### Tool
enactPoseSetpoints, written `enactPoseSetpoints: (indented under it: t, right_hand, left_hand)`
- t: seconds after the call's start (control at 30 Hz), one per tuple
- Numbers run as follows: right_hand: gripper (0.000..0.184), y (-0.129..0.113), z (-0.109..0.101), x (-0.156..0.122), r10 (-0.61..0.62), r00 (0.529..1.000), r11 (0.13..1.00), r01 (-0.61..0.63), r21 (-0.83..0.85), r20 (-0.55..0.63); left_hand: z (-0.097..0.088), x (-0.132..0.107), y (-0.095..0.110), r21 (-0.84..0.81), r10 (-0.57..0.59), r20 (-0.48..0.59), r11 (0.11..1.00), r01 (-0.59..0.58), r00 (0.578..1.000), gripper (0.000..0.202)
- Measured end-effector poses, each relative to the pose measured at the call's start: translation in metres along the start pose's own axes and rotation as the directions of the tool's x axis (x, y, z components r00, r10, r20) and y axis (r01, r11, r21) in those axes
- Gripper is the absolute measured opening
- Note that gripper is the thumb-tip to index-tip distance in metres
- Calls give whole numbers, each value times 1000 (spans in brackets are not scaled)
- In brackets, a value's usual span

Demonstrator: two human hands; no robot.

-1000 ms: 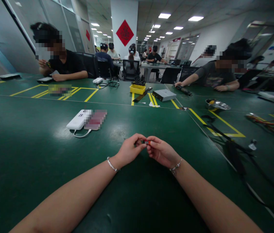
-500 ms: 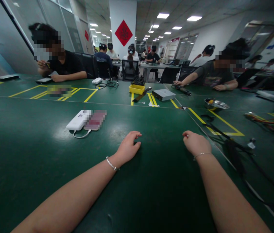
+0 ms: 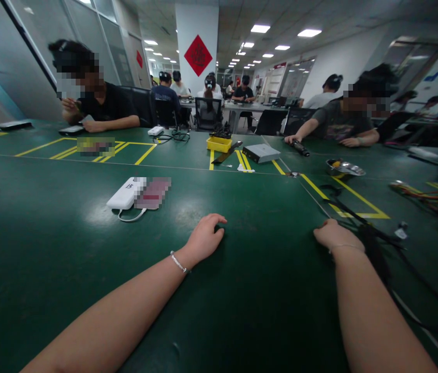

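My left hand (image 3: 204,238) rests on the green tabletop (image 3: 250,290), its thumb and forefinger apart and nothing between them. A white power bank (image 3: 126,194) marked 15 lies beyond it to the left, joined by a short white cable (image 3: 131,219) to a blurred-out flat device (image 3: 152,194). On the right, my right hand (image 3: 337,235) is closed, knuckles towards me; its fingertips are turned away, so what they hold, if anything, is hidden. Just beside it run black cables (image 3: 382,238).
Across the table are a yellow bin (image 3: 219,143) of black parts, a grey box (image 3: 261,153), a metal bowl (image 3: 345,167) and coloured wires (image 3: 424,197). One person (image 3: 106,103) sits far left; another (image 3: 343,119) at far right has a hand on a black tool (image 3: 300,147).
My right hand has moved right, towards the black cables, and its fingers look more curled in. My left hand has stayed put. The far-right person's hand has shifted slightly along the black tool.
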State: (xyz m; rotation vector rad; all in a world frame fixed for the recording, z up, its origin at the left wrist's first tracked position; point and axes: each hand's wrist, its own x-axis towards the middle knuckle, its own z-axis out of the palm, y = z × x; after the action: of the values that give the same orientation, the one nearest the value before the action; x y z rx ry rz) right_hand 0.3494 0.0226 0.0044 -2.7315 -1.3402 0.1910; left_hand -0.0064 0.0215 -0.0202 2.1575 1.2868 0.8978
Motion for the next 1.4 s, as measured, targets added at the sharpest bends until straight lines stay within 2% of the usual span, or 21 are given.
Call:
enactPoseSetpoints:
  t: [0.07, 0.1, 0.17, 0.23, 0.3, 0.37, 0.43, 0.47, 0.57, 0.67, 0.73, 0.77, 0.83, 0.93, 0.97, 1.03, 1.17, 1.4]
  right_hand:
    - [52, -11, -8, -13, 45, 998, 998, -47, -50, -31]
    - [53, -20, -12, -22, 21, 996, 998, -26, -61, -82]
    - [49, -42, -15, -43, -150, 963, 988, 139, -64, -225]
    - [43, -66, -11, -65, -394, 865, 917, 395, -65, -310]
    - [40, -88, -1, -85, -625, 721, 767, 639, -61, -299]
    - [42, -105, 12, -102, -779, 584, 609, 791, -56, -228]
    - [47, -115, 25, -114, -854, 502, 513, 856, -60, -135]
    - [49, -118, 31, -118, -870, 486, 491, 869, -60, -83]
    - [53, -122, 43, -124, -874, 482, 481, 876, -38, 60]
    - [52, -121, 44, -121, -878, 465, 467, 884, -12, 111]
    - [49, -118, 38, -112, -873, 481, 481, 876, -21, 79]
    - [46, -115, 34, -105, -857, 513, 511, 859, -38, 47]
    - [42, -102, 24, -88, -781, 624, 624, 776, -93, -32]
    - [43, -71, 8, -57, -563, 817, 822, 537, -191, -126]
    - [44, -59, 4, -46, -482, 865, 868, 449, -212, -141]
    - [46, -35, 0, -29, -356, 925, 921, 321, -222, -137]
    - [50, -6, 3, -6, -241, 970, 956, 236, -175, -9]
    - [29, -3, 3, 3, -82, 995, 983, 89, -159, 53]
  left_hand:
    - [0, 0, 1, 17, -8, 17, 1000, 7, 1000, 25]
    - [0, 0, 1, 28, -9, 25, 1000, 9, 1000, 25]
    - [0, 0, 2, 57, -10, 39, 998, 8, 999, 26]
    - [0, 0, 2, 92, -7, 52, 996, 2, 999, 27]
    - [1, 0, 2, 127, 3, 62, 992, -11, 998, 31]
    - [2, 1, 2, 163, 17, 68, 986, -28, 998, 35]
    - [3, 1, 2, 200, 22, 74, 979, -36, 997, 37]
    - [4, 1, 2, 217, 24, 81, 975, -41, 996, 38]
    - [4, 1, 3, 260, 48, 118, 962, -78, 992, 36]
    - [3, 0, 4, 288, 70, 143, 951, -109, 987, 34]
    - [2, -1, 4, 293, 65, 148, 950, -106, 987, 34]
    - [2, -1, 4, 292, 60, 151, 951, -103, 987, 34]
    - [1, -1, 3, 285, 54, 162, 953, -99, 985, 33]
    - [0, -1, 3, 273, 49, 175, 957, -96, 983, 33]
    - [-1, -1, 3, 269, 48, 177, 958, -95, 983, 33]
    - [-1, -2, 4, 260, 45, 178, 961, -91, 983, 32]
    - [-2, -2, 5, 233, 44, 167, 969, -83, 985, 32]
    - [-4, -2, 7, 210, 36, 177, 975, -73, 984, 32]
